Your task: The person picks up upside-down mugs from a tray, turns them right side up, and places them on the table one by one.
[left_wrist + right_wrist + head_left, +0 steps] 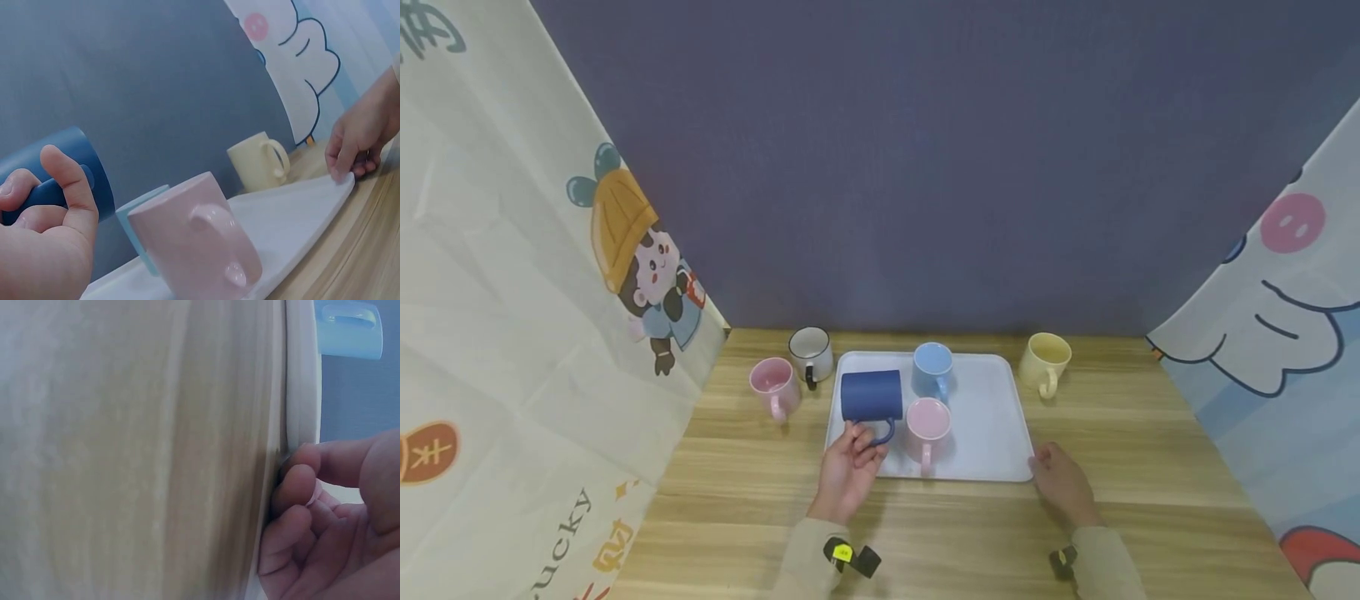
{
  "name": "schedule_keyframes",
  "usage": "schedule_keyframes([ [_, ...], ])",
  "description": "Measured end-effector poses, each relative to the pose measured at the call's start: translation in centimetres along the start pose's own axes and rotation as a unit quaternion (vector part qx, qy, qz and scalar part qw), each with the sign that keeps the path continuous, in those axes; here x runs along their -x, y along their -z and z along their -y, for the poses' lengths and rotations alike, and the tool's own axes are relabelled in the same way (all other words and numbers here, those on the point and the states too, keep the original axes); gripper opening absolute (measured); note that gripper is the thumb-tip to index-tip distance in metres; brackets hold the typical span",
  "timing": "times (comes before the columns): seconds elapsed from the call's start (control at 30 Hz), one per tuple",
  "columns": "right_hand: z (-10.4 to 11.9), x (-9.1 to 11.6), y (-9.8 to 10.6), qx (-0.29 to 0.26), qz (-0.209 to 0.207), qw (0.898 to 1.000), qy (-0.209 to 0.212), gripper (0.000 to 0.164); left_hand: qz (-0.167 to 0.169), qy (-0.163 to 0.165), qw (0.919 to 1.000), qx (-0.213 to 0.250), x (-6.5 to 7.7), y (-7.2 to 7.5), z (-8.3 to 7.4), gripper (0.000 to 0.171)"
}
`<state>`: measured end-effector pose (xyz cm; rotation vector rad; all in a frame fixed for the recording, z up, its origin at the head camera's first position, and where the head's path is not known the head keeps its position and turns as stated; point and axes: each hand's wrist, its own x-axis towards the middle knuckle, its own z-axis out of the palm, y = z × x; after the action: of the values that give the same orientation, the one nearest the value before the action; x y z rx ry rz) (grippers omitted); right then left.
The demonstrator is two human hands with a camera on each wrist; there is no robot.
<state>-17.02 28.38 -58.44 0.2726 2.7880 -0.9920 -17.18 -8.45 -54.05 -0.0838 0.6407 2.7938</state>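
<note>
My left hand (850, 473) grips a dark blue mug (871, 395) by its handle. The mug lies sideways above the left part of a white tray (988, 421), its handle towards me; the left wrist view shows fingers curled round that handle. At the tray's near right corner my right hand (1064, 483) pinches the rim, thumb on the edge and the other fingers curled beside it. On the tray stand a pink mug (928, 427) near the front and a light blue mug (932, 368) behind it, both upright with handles towards me.
Left of the tray, a second pink mug (774, 387) and a white mug with a black rim and handle (811, 352) stand on the wooden table (955, 542). A yellow mug (1045, 362) stands behind the tray's right side. A dark partition (917, 167) rises at the back.
</note>
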Motion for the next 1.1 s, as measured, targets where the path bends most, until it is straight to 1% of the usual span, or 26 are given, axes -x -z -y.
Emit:
schedule_keyframes([
  [0.07,0.2,0.1,-0.1,-0.006,-0.006,1.0,-0.005,0.035,0.013,0.002,0.9999,0.007,0.0,-0.1,0.0,0.039],
  [0.17,1.1,0.8,-0.5,-0.042,-0.031,0.998,-0.023,0.037,0.026,0.006,0.9995,0.015,0.0,-0.3,0.1,0.04],
  [0.23,2.2,1.5,-0.9,-0.068,-0.057,0.996,-0.027,0.036,0.029,0.008,0.9994,0.017,0.1,-0.5,0.2,0.041],
  [0.33,4.5,2.2,-1.7,-0.101,-0.071,0.992,-0.013,0.032,0.047,0.01,0.9987,0.016,0.1,-0.8,0.4,0.042],
  [0.4,6.3,2.4,-2.1,-0.117,-0.066,0.991,0.016,0.029,0.071,0.011,0.9972,0.02,0.0,-1.1,0.5,0.042],
  [0.47,8.4,2.5,-2.4,-0.15,-0.044,0.987,0.041,0.025,0.098,0.013,0.9949,0.022,-0.2,-1.3,0.6,0.043],
  [0.53,10.5,2.8,-2.6,-0.19,-0.02,0.979,0.069,0.021,0.12,0.016,0.9923,0.023,-0.3,-1.6,0.8,0.045],
  [0.57,11.4,2.9,-2.7,-0.212,-0.005,0.974,0.083,0.021,0.129,0.018,0.9912,0.024,-0.3,-1.8,0.9,0.045],
  [0.63,13.2,3.2,-2.8,-0.263,0.028,0.959,0.103,0.022,0.139,0.02,0.9897,0.027,-0.4,-2.1,1.1,0.046],
  [0.7,14.6,3.6,-2.8,-0.31,0.062,0.942,0.115,0.025,0.144,0.028,0.9883,0.04,-0.4,-2.4,1.5,0.046],
  [0.77,15.6,3.9,-2.9,-0.351,0.088,0.925,0.114,0.028,0.143,0.04,0.9873,0.058,-0.4,-2.8,1.9,0.044],
  [0.83,16.2,4.2,-2.9,-0.388,0.108,0.91,0.099,0.029,0.139,0.052,0.9861,0.075,-0.4,-3.0,2.3,0.042],
  [0.9,16.5,4.3,-2.9,-0.422,0.129,0.893,0.088,0.031,0.136,0.064,0.9853,0.081,-0.3,-3.1,2.7,0.04],
  [0.97,16.4,4.3,-3.0,-0.463,0.156,0.869,0.081,0.035,0.137,0.074,0.9844,0.081,-0.2,-3.2,3.1,0.041],
  [1.0,16.3,4.4,-3.0,-0.484,0.173,0.854,0.082,0.035,0.141,0.079,0.9843,0.072,-0.1,-3.1,3.2,0.041],
  [1.03,16.2,4.4,-3.1,-0.505,0.195,0.836,0.087,0.035,0.143,0.081,0.9846,0.06,0.0,-3.0,3.4,0.042],
  [1.1,15.9,4.6,-3.2,-0.547,0.242,0.795,0.102,0.033,0.141,0.084,0.9862,0.021,0.1,-2.7,3.6,0.045],
])
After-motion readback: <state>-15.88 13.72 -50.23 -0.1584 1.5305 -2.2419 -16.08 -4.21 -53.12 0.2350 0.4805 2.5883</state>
